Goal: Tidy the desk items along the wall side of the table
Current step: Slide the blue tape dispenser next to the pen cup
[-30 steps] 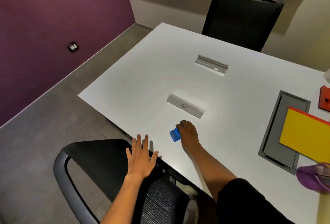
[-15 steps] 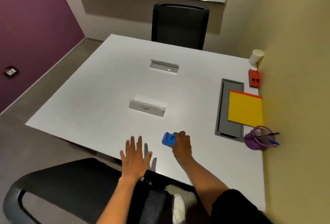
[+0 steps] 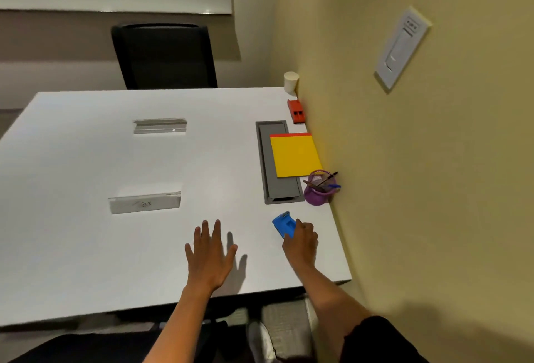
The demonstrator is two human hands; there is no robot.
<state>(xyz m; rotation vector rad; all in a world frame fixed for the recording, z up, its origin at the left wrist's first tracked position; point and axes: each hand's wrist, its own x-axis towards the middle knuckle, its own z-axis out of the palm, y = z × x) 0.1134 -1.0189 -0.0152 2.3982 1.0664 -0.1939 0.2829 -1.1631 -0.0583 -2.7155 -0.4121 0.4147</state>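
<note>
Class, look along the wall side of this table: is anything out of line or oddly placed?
Yes. The blue item, gripped by the right hand, sits away from the wall and turned at an angle. The yellow pad overlaps the grey cable hatch. Cup, red item and pen pot line the wall.

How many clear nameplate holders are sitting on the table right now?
2. One nameplate holder lies near the middle of the table, ahead of the left hand; the other nameplate holder lies farther back, toward the black chair.
</note>
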